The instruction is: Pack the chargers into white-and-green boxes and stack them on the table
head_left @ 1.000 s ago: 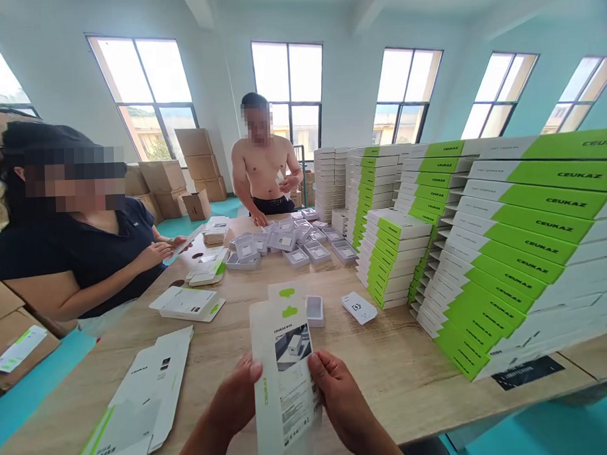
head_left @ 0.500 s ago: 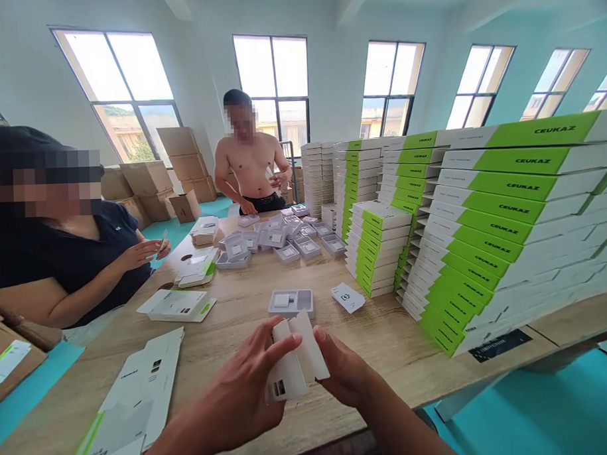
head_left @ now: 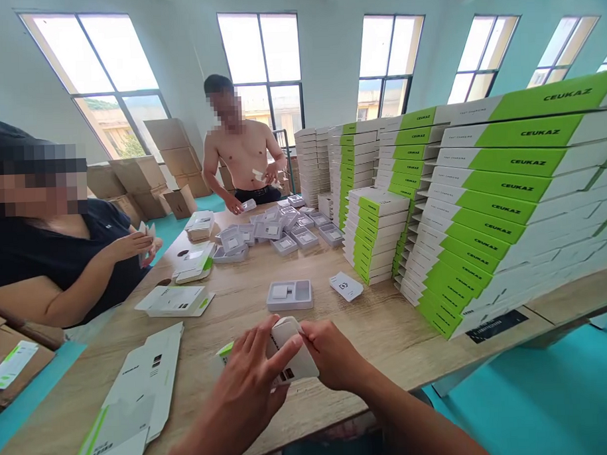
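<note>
Between my hands is a small white and green carton (head_left: 301, 360), held low over the near part of the table. My left hand (head_left: 261, 365) wraps around its left side, thumb across the printed face. On the right, my right hand (head_left: 332, 352) grips the carton's edge near a flap, its fingers curled. Just beyond them lies a plastic tray (head_left: 309, 303) with a white charger in one compartment. To the right of that tray rests a small pile of white leaflets (head_left: 346, 286). Flattened cartons (head_left: 154, 372) lie to the left of my hands.
Tall stacks of closed boxes (head_left: 482, 214) line the table's right side. A heap of plastic trays (head_left: 278, 228) covers the far part. More folded cartons (head_left: 174, 300) lie at left. One co-worker (head_left: 246, 150) stands opposite; another (head_left: 85, 255) handles papers at left.
The carton has turned, and its end flap looks folded over where it stood up before. My right hand has curled around its edge. The far co-worker's hand now touches a tray.
</note>
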A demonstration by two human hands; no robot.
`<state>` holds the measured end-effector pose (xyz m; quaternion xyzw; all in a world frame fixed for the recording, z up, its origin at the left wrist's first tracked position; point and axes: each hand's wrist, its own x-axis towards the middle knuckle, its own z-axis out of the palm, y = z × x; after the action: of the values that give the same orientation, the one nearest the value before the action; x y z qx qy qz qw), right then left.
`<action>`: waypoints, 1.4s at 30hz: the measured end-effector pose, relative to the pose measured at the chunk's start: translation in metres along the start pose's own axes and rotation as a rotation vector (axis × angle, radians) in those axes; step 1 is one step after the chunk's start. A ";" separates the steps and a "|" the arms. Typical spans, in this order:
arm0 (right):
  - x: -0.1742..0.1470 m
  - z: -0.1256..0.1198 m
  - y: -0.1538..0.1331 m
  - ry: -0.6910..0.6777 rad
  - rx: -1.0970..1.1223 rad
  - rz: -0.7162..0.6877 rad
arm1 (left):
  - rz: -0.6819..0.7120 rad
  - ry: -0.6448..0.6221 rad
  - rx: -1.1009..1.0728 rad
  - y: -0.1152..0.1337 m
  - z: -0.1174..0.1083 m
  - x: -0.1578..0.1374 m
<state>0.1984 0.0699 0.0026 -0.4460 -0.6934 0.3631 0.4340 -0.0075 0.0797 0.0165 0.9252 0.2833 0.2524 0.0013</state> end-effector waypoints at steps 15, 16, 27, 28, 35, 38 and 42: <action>-0.006 -0.020 -0.032 -0.128 -0.327 -0.166 | -0.198 -0.219 -0.377 -0.019 -0.052 0.006; -0.005 -0.021 -0.033 -0.132 -0.289 -0.154 | -0.239 -0.181 -0.365 -0.020 -0.050 0.003; 0.003 -0.025 -0.052 -0.200 -0.422 -0.161 | -0.074 -0.295 -0.323 -0.002 -0.070 0.006; 0.003 -0.027 -0.051 -0.248 -0.412 -0.180 | -0.046 -0.296 -0.280 0.000 -0.073 0.006; 0.004 -0.029 -0.045 -0.155 -0.600 -0.284 | 0.051 -0.136 -0.098 -0.003 -0.065 -0.003; 0.002 -0.028 -0.049 -0.153 -0.677 -0.317 | 0.041 -0.122 -0.125 -0.008 -0.061 -0.007; 0.002 -0.026 -0.048 -0.155 -0.737 -0.422 | 0.008 -0.188 -0.177 -0.010 -0.062 -0.002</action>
<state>0.2078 0.0591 0.0550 -0.3913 -0.8832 0.0268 0.2571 -0.0429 0.0789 0.0681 0.9421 0.2549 0.1887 0.1085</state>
